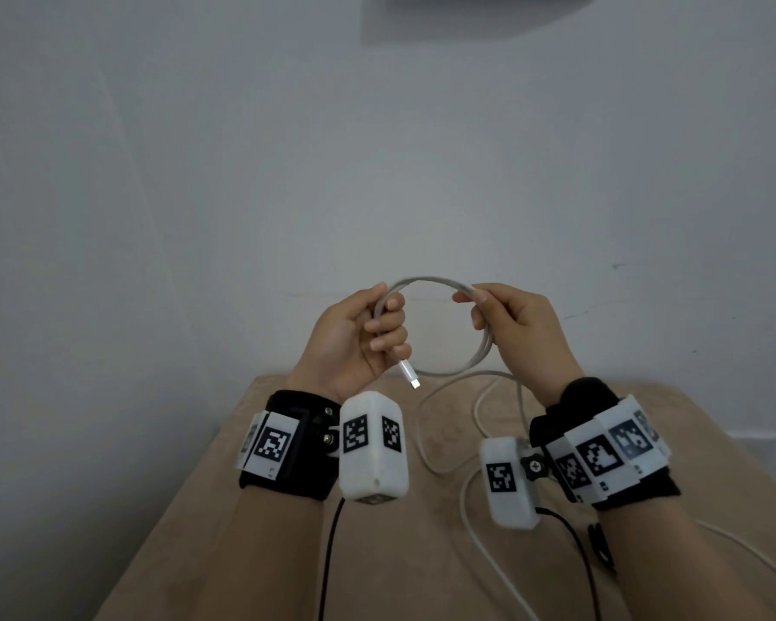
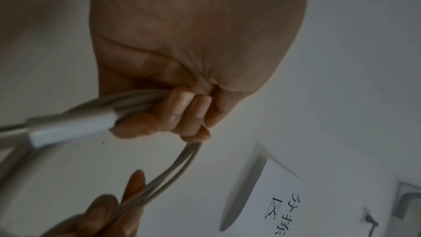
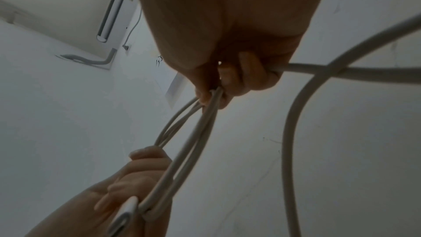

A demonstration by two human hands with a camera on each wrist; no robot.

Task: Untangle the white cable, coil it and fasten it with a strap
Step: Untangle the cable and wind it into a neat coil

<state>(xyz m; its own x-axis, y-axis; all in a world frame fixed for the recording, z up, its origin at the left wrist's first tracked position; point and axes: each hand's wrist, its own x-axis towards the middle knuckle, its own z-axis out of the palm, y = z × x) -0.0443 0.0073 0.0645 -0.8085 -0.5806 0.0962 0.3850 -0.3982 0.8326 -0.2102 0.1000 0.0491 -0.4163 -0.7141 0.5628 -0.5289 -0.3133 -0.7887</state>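
Observation:
The white cable [image 1: 426, 280] forms a round coil of two or three turns, held up in the air between both hands. My left hand [image 1: 361, 338] grips the coil's left side with curled fingers, and the cable's plug [image 1: 407, 374] pokes out below that fist. My right hand [image 1: 507, 324] pinches the coil's right side between thumb and fingers. In the left wrist view the plug [image 2: 70, 129] and strands [image 2: 175, 172] leave the left fingers [image 2: 182, 113]. The right wrist view shows the strands [image 3: 189, 141] running from the right fingers [image 3: 239, 77] to the left hand [image 3: 127, 185]. No strap is visible.
The cable's loose remainder [image 1: 449, 445] trails in curves over the beige table [image 1: 225, 531] below the hands and runs off toward the bottom right. A plain white wall [image 1: 287, 150] stands behind. Black leads [image 1: 330, 558] hang from the wrist cameras.

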